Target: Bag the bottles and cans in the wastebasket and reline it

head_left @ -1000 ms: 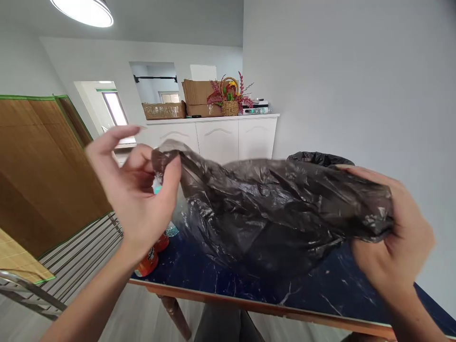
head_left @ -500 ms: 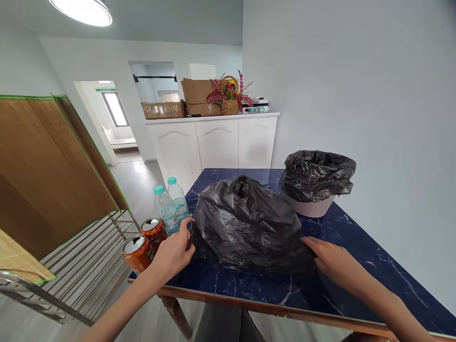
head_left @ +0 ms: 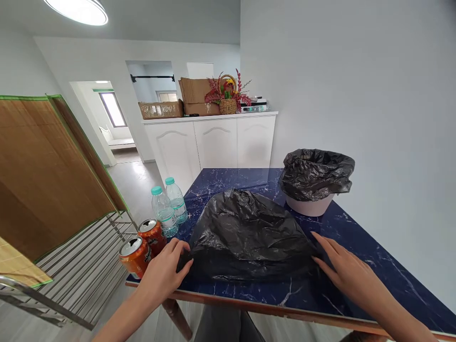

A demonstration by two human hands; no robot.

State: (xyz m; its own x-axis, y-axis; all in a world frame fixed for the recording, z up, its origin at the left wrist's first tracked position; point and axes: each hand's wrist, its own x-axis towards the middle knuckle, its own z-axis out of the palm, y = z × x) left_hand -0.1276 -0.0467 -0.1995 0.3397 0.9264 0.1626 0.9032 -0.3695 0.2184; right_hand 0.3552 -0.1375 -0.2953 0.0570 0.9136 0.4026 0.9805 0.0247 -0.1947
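Observation:
A black plastic bag (head_left: 249, 232) lies spread and slightly puffed on the dark blue marbled table (head_left: 356, 247). At its left edge is my left hand (head_left: 169, 266), with thumb and fingers apart beside the film. My right hand (head_left: 342, 266) is by the bag's right edge, fingers and thumb spread, nothing between them. Two orange cans (head_left: 135, 256) stand left of my left hand at the table's edge. Just behind the cans are two clear bottles with teal caps (head_left: 164, 211).
A pale bin (head_left: 309, 206) lined with a black bag stands at the table's right back edge. Beyond the table, a white cabinet (head_left: 217, 142) bears cardboard boxes (head_left: 162, 109) and a flower basket (head_left: 228, 105). A metal rack (head_left: 89, 266) is at left.
The black bag has sunk flatter onto the table. Both my hands have loosened and opened at its sides, my left hand lower and my right hand slightly farther right.

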